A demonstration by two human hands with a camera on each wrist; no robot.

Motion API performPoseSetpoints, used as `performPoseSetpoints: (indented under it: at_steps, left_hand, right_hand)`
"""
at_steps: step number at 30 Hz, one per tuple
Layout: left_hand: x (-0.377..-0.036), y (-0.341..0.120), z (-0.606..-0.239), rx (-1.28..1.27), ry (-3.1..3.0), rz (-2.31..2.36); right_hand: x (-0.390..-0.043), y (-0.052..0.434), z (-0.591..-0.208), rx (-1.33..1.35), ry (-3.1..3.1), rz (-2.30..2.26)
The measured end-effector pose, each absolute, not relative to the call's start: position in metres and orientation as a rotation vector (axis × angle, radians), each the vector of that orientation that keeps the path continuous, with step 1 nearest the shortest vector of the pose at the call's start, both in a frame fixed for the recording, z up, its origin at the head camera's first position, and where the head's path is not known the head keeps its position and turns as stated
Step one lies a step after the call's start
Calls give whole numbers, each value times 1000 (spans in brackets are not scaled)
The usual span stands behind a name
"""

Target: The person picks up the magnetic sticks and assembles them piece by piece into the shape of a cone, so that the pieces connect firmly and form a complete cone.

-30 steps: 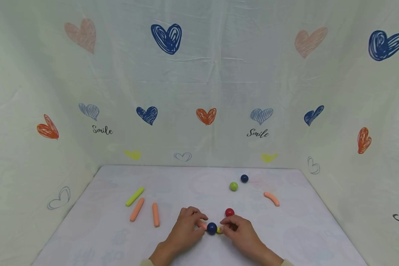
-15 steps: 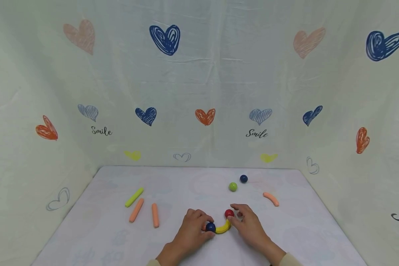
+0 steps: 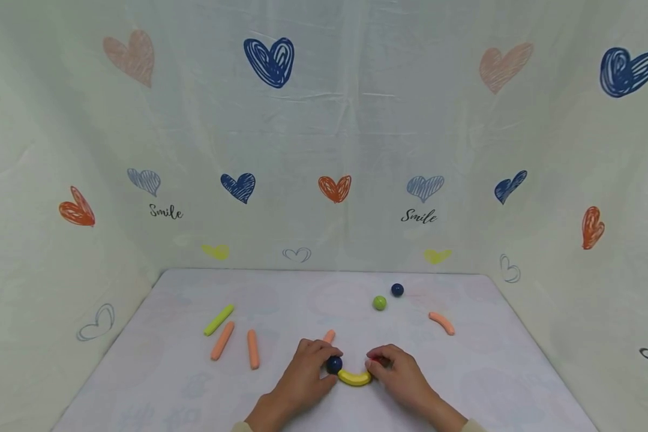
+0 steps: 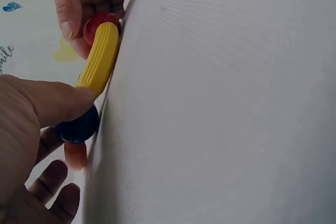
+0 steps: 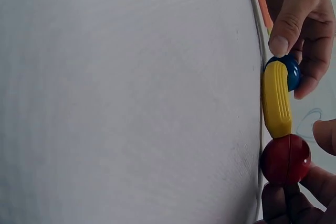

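While both hands are working close together at the near middle of the bench (image 3: 194,384), the left hand (image 3: 302,378) is pinching a dark blue ball (image 3: 333,364) with curled fingers and thumb, and the right hand (image 3: 402,375) is pinching a red ball (image 5: 286,158), which is mostly hidden in the head view. Between the two balls a curved yellow stick (image 3: 354,378) is lying on the bench, one end touching the blue ball and the other touching the red one. An orange stick (image 3: 329,336) is poking out just behind the left hand's fingers. Farther left, a green stick (image 3: 219,319) and two more orange sticks (image 3: 222,340) (image 3: 253,348) are lying near one another. Toward the back right, a green ball (image 3: 379,303) and a second blue ball (image 3: 396,290) are sitting close together, with a bent orange stick (image 3: 441,323) lying to their right
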State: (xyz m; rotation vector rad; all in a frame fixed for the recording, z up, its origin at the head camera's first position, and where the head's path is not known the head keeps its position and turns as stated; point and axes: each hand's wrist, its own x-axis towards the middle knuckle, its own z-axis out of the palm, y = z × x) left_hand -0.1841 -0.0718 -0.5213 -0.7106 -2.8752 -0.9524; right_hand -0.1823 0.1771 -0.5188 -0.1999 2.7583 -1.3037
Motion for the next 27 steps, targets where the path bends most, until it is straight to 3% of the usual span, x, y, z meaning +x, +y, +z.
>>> performPoseSetpoints:
  at_steps: [11,27]
  left_hand:
    - [-188,-75,-521,-726,-2905,-982]
    - [-182,-72,-513,-716,-2805,-946]
  right_hand:
    - [-187,189,-515,-9,2807,-1337]
    - [-205,244,-508,150,2976,-1358]
